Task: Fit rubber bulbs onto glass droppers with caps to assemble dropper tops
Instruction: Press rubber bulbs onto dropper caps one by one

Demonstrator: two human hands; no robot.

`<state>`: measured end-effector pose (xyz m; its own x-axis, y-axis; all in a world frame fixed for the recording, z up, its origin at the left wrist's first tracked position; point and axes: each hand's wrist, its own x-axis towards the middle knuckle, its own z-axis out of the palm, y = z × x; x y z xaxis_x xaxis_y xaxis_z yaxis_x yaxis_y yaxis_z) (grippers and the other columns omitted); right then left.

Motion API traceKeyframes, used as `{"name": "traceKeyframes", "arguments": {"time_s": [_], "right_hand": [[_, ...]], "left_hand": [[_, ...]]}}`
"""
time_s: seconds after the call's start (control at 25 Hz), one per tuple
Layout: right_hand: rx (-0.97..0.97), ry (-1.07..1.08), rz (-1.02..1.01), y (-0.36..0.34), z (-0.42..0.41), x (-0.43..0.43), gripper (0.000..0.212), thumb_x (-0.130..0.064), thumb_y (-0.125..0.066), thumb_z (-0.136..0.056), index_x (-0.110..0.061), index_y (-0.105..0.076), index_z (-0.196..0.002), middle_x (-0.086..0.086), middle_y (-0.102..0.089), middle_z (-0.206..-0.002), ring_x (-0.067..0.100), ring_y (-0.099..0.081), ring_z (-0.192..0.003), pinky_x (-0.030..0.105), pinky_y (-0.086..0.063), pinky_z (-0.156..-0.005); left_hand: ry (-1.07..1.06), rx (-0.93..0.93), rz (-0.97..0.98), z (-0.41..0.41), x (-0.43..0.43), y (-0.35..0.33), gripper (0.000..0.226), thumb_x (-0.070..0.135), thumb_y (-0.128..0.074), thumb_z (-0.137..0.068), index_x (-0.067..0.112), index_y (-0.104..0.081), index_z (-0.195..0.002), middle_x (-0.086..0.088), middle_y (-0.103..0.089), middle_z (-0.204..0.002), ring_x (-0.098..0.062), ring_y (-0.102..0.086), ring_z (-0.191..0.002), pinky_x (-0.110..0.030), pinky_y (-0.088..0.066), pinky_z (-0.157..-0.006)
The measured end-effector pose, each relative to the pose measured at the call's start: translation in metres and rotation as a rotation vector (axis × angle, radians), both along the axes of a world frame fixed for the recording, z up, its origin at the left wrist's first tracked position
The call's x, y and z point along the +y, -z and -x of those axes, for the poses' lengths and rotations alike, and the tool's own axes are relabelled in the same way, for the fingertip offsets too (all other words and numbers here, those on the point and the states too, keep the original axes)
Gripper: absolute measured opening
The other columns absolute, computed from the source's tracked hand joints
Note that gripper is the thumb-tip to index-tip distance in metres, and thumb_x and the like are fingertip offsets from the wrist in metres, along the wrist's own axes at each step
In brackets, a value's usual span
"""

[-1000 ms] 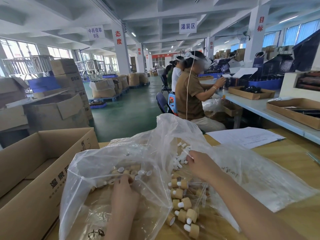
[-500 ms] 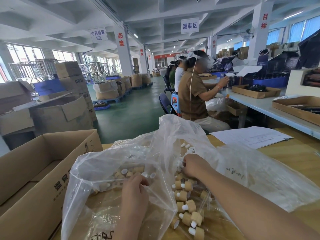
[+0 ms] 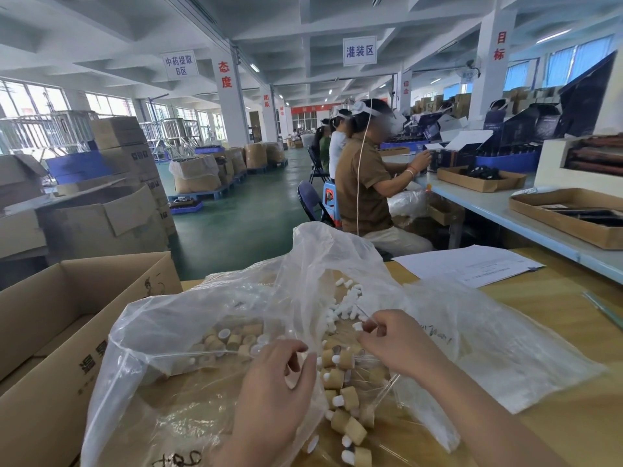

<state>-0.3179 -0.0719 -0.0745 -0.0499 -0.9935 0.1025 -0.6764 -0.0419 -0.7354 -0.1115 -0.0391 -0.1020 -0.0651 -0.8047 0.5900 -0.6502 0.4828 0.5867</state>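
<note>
A clear plastic bag (image 3: 202,315) sprawls open over the counter (image 3: 556,332), and both hands work above its near middle. The left hand (image 3: 274,389) is curled round what looks like a tan cap (image 3: 292,379). The right hand (image 3: 397,345), slightly deeper into the bag, pinches a white rubber bulb (image 3: 357,326) between thumb and fingertips. To seat it well, I would line the bulb's neck square with the cap's hole and push straight, keeping pressure off any glass stem.

Left of the bag stands an open cardboard box (image 3: 50,332), and beyond the bag's right side lies a sheet of paper (image 3: 465,264). Inside the bag are loose caps (image 3: 232,338) on the left, finished dropper tops (image 3: 347,396) between the hands and spare bulbs (image 3: 347,298) at the back. The bag's raised fold could snag a wrist, and thin glass tubes (image 3: 387,389) lie close under the right hand.
</note>
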Motion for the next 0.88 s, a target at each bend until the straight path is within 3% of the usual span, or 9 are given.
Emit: {"name": "traceKeyframes", "arguments": {"time_s": [0.12, 0.28, 0.44, 0.6, 0.76, 0.88], "right_hand": [[-0.111, -0.032, 0.136, 0.0, -0.005, 0.023, 0.01, -0.039, -0.064, -0.086, -0.029, -0.067, -0.088, -0.012, -0.047, -0.051, 0.001, -0.045, -0.045, 0.013, -0.038, -0.046], [-0.203, -0.178, 0.179, 0.0, -0.016, 0.042, 0.006, -0.043, -0.062, -0.087, -0.044, -0.064, -0.082, -0.015, -0.05, -0.051, 0.001, -0.045, -0.048, 0.015, -0.04, -0.05], [-0.256, -0.32, 0.129, 0.002, -0.024, 0.05, 0.013, -0.035, -0.063, -0.088, -0.043, -0.065, -0.078, -0.012, -0.044, -0.05, 0.003, -0.039, -0.048, 0.015, -0.035, -0.051], [-0.24, -0.331, 0.098, 0.002, -0.022, 0.049, 0.008, -0.034, -0.062, -0.089, -0.03, -0.067, -0.084, -0.014, -0.045, -0.051, 0.002, -0.039, -0.05, 0.016, -0.034, -0.052], [-0.249, -0.284, 0.093, -0.005, -0.024, 0.053, 0.043, -0.056, -0.048, -0.092, -0.02, -0.06, -0.071, -0.012, -0.045, -0.052, 0.001, -0.039, -0.049, 0.014, -0.034, -0.053], [-0.36, -0.145, 0.201, -0.012, -0.02, 0.055, 0.052, -0.064, -0.029, -0.084, -0.022, -0.056, -0.068, -0.017, -0.045, -0.048, -0.002, -0.043, -0.047, 0.011, -0.037, -0.055]], "left_hand": [[0.043, -0.039, 0.067, 0.014, 0.006, 0.002, 0.008, 0.034, -0.07, -0.081, 0.035, -0.064, -0.086, 0.016, -0.05, -0.066, -0.001, -0.051, -0.076, -0.01, -0.039, -0.059], [0.074, -0.065, 0.014, 0.025, 0.008, 0.007, 0.018, 0.039, -0.076, -0.074, 0.032, -0.068, -0.088, 0.017, -0.048, -0.067, -0.002, -0.049, -0.074, -0.013, -0.035, -0.06], [0.107, -0.036, 0.067, 0.026, 0.009, 0.003, 0.022, 0.032, -0.073, -0.069, 0.04, -0.053, -0.071, 0.022, -0.042, -0.062, 0.005, -0.046, -0.07, -0.006, -0.035, -0.059], [0.111, -0.043, 0.092, 0.027, 0.01, 0.002, 0.011, 0.026, -0.065, -0.076, 0.019, -0.062, -0.068, 0.021, -0.042, -0.063, -0.001, -0.044, -0.062, -0.011, -0.034, -0.056], [0.155, 0.02, 0.063, 0.027, 0.015, -0.002, 0.021, 0.038, -0.043, -0.085, 0.028, -0.056, -0.071, 0.011, -0.048, -0.066, -0.006, -0.045, -0.061, -0.015, -0.033, -0.055], [0.147, 0.025, 0.052, 0.023, 0.015, -0.003, 0.018, 0.03, -0.047, -0.087, 0.028, -0.054, -0.071, 0.011, -0.049, -0.07, -0.007, -0.044, -0.062, -0.016, -0.033, -0.056]]}}
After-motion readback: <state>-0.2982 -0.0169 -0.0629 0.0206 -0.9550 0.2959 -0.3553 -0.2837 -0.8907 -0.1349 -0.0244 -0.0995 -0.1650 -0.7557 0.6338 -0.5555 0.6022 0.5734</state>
